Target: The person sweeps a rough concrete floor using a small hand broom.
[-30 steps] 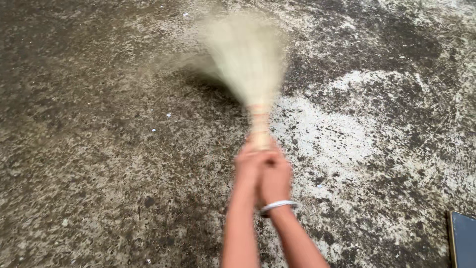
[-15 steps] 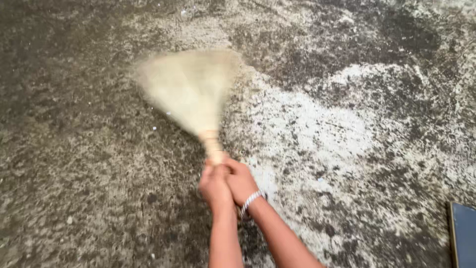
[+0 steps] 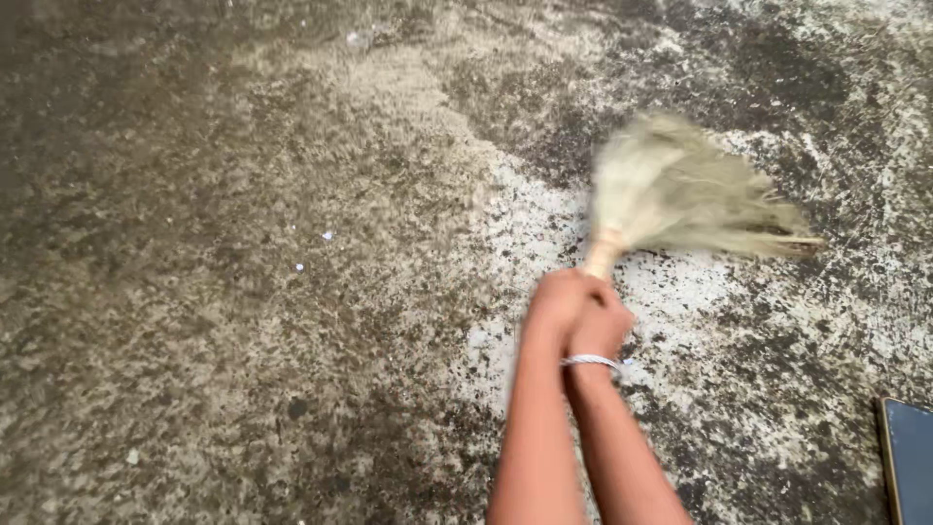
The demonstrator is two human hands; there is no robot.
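Rough, mottled concrete floor (image 3: 243, 321) fills the head view, dark and stained on the left and upper right, with a pale whitish patch (image 3: 671, 282) right of centre. Small white specks (image 3: 328, 235) are scattered over the darker part. A short straw broom (image 3: 680, 199) is held low over the pale patch, its bristles fanned out and swept to the right, blurred by motion. Its bound handle is gripped by both hands pressed together: the left hand (image 3: 554, 301) and the right hand (image 3: 601, 326) are clamped around the handle's end. A white bangle (image 3: 589, 361) is worn on the right wrist. A dark flat object with a light edge (image 3: 909, 467) is seen at the lower right corner.
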